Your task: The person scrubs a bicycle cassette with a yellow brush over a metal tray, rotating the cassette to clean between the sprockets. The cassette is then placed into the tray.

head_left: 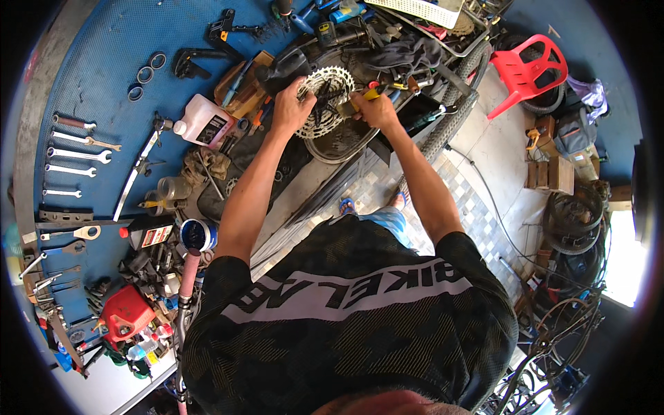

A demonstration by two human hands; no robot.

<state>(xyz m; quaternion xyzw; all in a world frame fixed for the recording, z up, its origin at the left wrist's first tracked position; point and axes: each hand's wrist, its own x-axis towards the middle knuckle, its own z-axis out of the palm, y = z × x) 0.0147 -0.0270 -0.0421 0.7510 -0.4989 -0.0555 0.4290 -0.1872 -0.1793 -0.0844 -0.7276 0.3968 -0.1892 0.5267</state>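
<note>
A large bicycle cassette [336,76] with silvery sprockets is held up over a round metal basin [337,149]. My left hand [293,109] grips its left edge, with the fingertips partly hidden behind the sprockets. In my right hand [375,112] is a paintbrush [347,108] with a yellow handle, its bristle end pointing at the right side of the cassette. Whether the bristles touch the sprockets, I cannot tell. A dark container [285,69] stands just beyond my left hand.
A whitish jug [206,122] and a tool-strewn bench lie to the left. Wrenches [79,153] hang on the blue wall. A bicycle tyre [453,117] stands right of my right hand. Further right are a red plastic chair [532,69] and wooden crates [551,174].
</note>
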